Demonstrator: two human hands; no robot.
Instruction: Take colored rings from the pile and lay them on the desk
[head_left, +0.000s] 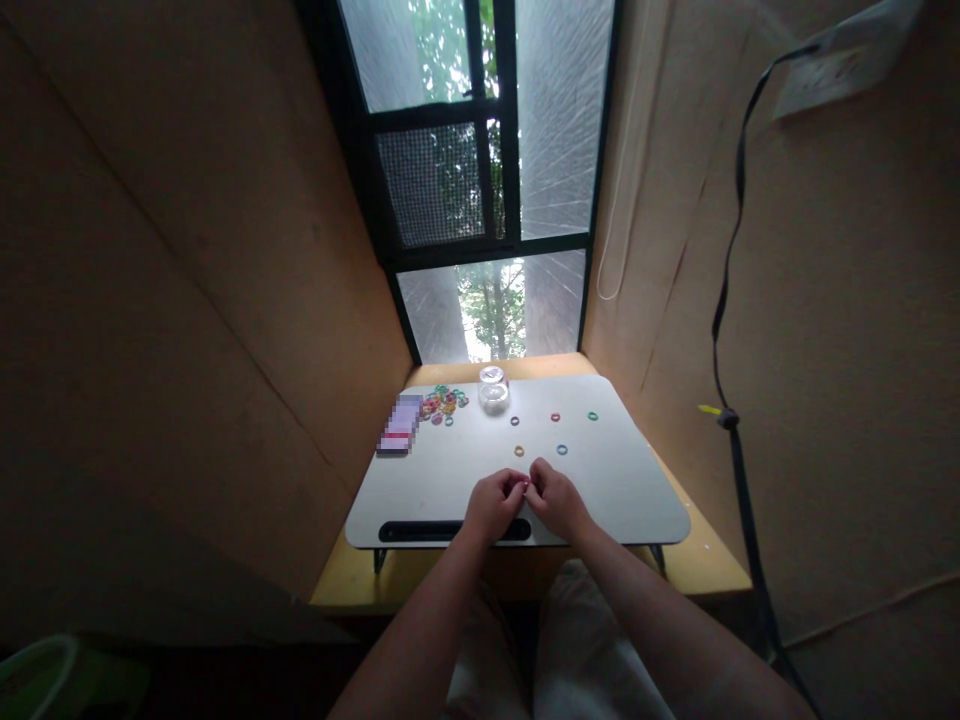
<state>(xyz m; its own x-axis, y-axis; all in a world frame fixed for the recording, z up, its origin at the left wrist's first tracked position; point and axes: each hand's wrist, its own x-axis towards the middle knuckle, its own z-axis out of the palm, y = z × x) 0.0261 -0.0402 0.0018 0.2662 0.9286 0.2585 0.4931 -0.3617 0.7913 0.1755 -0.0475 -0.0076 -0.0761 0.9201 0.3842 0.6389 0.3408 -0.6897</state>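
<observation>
My left hand (495, 503) and my right hand (555, 497) meet over the front of a white lap desk (435, 490). Thumbs and fingers of both are pinched on a small pinkish-red hair tie (526, 484), mostly hidden by the fingertips. Beyond the hands, single ring-shaped hair ties lie spread apart: a yellow one (519, 451), a blue one (562, 450), a purple one (514, 421), a red one (555, 417) and a green one (592, 416). At the back left is a loose pile of mixed-colour hair ties (444, 403).
A clear round container (494, 398) stands at the desk's back edge, with a round lid-like piece (492, 374) behind it. A blurred phone-like object (401, 425) lies at the left. The desk has a black slot (420, 531) along its front. A black cable (739, 480) hangs on the right.
</observation>
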